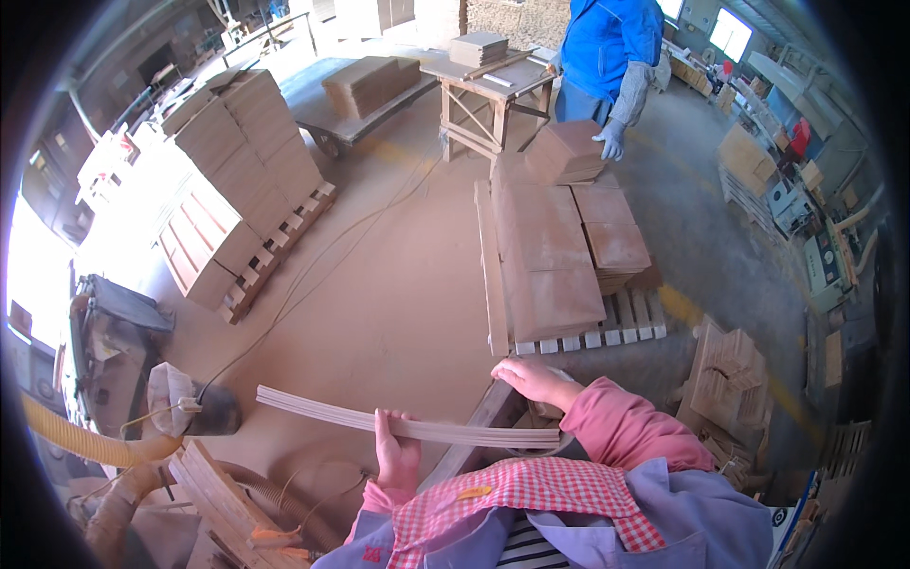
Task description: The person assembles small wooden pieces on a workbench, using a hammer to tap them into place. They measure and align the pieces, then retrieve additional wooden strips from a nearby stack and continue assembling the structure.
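A thin stack of long pale wood strips [408,422] lies across in front of me, slightly tilted, its left end farther away. My left hand [396,448] is closed around the strips near their middle, thumb up on the near side. My right hand [536,381] rests on the far end of a wooden beam [488,408], fingers stretched over its top and apart from the strips. The strips' right end lies close to my apron [531,484], below my right forearm.
Ahead, a pallet [621,318] bears stacked brown boards [550,247]. Beyond it stands a person in blue [607,47], a gloved hand by a board stack. Left are another loaded pallet [256,270], a cable [322,251] across the floor and a yellow hose [95,436]. Wood pieces [730,379] lie right.
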Demonstrator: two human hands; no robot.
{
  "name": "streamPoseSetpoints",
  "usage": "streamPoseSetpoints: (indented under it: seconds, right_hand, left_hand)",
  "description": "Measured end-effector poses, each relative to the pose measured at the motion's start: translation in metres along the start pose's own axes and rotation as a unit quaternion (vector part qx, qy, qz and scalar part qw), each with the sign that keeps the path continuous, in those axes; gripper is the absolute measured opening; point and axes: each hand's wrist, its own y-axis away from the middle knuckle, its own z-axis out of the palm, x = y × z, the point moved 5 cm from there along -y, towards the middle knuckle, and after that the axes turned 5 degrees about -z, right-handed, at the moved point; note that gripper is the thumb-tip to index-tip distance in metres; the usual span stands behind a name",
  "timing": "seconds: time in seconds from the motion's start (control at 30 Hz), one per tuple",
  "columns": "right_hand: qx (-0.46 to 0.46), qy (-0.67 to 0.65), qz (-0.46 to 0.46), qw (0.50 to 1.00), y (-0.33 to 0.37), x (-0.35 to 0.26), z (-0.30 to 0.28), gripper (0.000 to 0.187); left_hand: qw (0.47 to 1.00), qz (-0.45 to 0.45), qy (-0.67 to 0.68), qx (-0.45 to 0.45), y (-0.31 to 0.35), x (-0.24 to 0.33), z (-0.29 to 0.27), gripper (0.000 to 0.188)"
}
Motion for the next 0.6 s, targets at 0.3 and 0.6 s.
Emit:
streamPoseSetpoints:
  seconds: [0.3, 0.6]
  right_hand:
    - [-0.092, -0.041, 0.086, 0.991, -0.004, 0.015, 0.004, 0.025]
    - [-0.183, 0.025, 0.195, 0.963, -0.081, 0.029, -0.012, 0.037]
  left_hand:
    - [1.0, 0.013, 0.001, 0.018, 0.007, 0.004, 0.002, 0.02]
    - [1.0, 0.018, 0.007, 0.015, -0.002, 0.007, -0.01, 0.022]
